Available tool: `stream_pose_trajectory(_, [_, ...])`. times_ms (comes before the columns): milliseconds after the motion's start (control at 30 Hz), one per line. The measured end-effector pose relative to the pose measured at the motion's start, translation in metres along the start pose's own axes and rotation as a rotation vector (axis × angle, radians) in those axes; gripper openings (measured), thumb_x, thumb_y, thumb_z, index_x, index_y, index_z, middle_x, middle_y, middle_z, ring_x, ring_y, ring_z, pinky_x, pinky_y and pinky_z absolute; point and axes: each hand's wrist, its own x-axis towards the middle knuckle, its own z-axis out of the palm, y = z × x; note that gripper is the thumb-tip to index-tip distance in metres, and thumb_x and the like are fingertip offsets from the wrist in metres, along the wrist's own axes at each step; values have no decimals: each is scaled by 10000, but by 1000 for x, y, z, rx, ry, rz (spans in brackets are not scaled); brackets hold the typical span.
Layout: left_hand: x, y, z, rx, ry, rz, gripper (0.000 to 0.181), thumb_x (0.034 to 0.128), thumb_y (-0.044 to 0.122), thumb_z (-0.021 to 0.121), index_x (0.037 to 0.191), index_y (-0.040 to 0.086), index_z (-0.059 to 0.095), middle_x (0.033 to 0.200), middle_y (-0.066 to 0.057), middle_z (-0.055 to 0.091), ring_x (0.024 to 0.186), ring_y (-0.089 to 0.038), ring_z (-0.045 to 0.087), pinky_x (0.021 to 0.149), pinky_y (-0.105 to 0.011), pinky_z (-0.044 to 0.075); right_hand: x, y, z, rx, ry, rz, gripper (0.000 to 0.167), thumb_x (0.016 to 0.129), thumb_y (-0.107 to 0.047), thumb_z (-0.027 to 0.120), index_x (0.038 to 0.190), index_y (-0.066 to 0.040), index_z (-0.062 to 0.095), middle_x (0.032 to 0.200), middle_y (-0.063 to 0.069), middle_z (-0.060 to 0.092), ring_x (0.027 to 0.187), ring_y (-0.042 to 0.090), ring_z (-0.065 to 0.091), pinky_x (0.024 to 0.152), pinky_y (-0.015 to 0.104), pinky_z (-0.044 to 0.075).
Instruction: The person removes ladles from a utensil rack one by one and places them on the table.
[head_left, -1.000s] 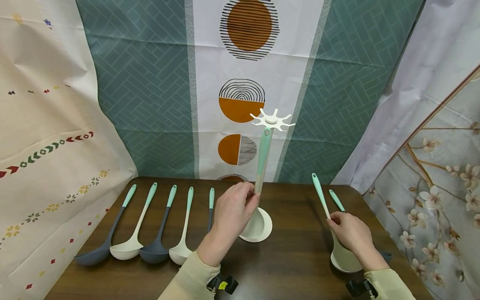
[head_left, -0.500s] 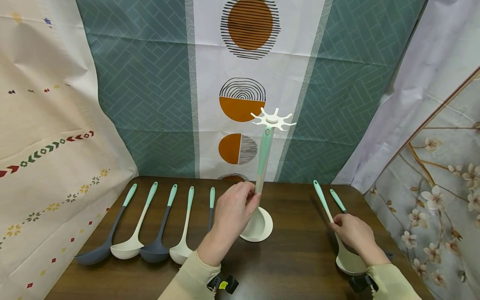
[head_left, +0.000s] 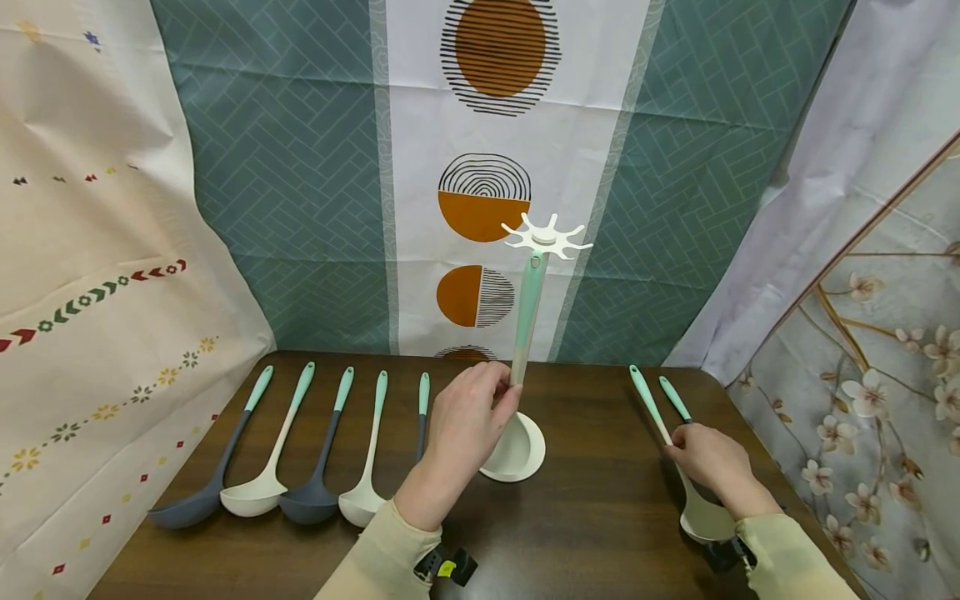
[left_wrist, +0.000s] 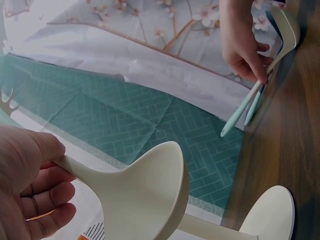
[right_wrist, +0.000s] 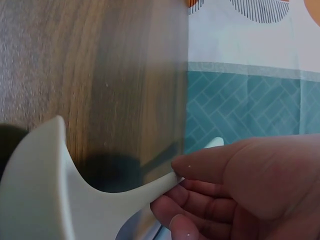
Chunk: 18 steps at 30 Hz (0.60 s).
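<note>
My left hand [head_left: 465, 425] pinches the lower handle of a cream ladle [head_left: 528, 304] with a mint grip, held nearly upright. Its grip end reaches just under the hooked top of a white utensil stand [head_left: 546, 239]. In the left wrist view the ladle's bowl [left_wrist: 142, 187] hangs beside the stand's post, above the round base [left_wrist: 272, 215]. At the table's right, my right hand [head_left: 716, 467] pinches the handle of another cream ladle [head_left: 705, 518] between thumb and fingers. A dark ladle [head_left: 675, 398] lies beside it, mostly hidden behind that hand.
On the left of the brown table [head_left: 592, 500], several ladles lie in a row, dark ones [head_left: 187, 508] alternating with cream ones [head_left: 255, 500]. The last dark handle [head_left: 423, 400] runs behind my left forearm. Patterned cloths [head_left: 300, 208] hang behind and at both sides.
My right hand has lowered the cream ladle and shifted it slightly right, closer to the dark one. My left hand and its ladle have stayed in place at the stand.
</note>
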Motion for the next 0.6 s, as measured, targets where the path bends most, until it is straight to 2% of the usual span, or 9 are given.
stream_pose_trajectory(267, [0,1,0,5,-4,2,130,987,206,871,1037,143,768,900,38,720,779,-129,624,639,-271,539,1,5,1,-25,-9,1,153,1038,-217,733,916,-125,731,802,13,656,701,220,570,628,450,480])
stream_pose_trajectory(600, [0,0,1,-4,5,7,125,979,185,876,1031,141,771,897,39,719,781,-129,630,629,-269,530,4,7,2,-45,-12,9,187,1035,-216,741,867,-136,723,765,10,638,680,226,572,614,451,479])
